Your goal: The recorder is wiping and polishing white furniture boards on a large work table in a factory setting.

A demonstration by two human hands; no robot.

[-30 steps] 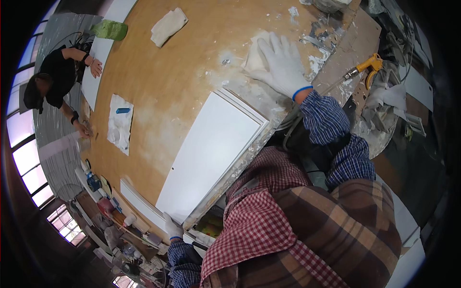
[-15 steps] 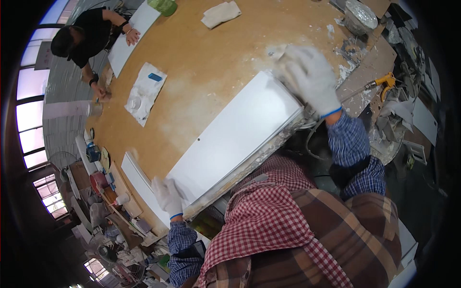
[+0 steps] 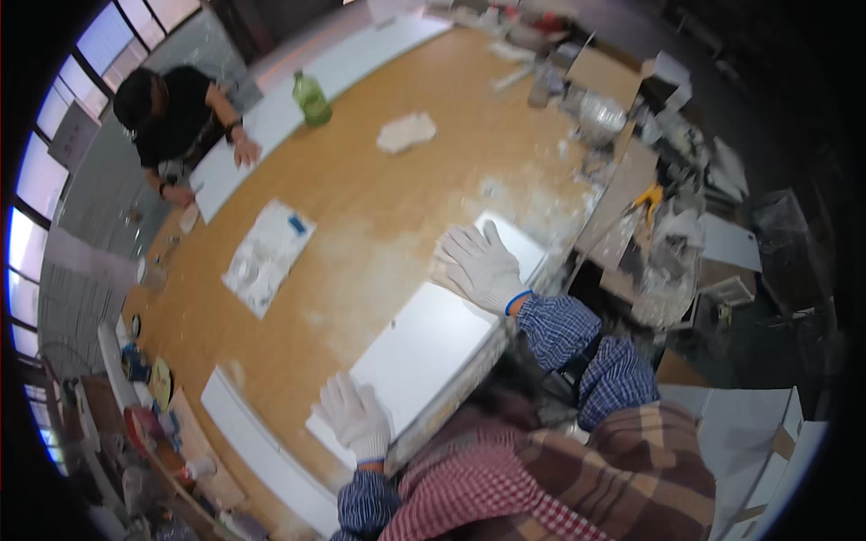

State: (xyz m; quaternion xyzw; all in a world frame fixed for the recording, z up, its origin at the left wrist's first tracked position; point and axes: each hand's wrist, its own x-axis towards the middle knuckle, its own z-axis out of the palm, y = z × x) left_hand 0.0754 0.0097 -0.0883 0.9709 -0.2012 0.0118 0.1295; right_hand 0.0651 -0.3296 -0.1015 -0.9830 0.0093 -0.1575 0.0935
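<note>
Both gloved hands lie flat, fingers spread, on the white panel, pressing rather than grasping: left hand on the panel's near-left corner, right hand on its far-right end. The panel rests on the near edge of the wooden table, long side angled along that edge. Judging progress: panel looks placed and held down; dust and white residue just beyond the panel suggest work under way, no finished result visible. Left of the panel, a white strip. Farther off, a plastic sheet, crumpled cloth, green bottle, another person working a second board.
</note>
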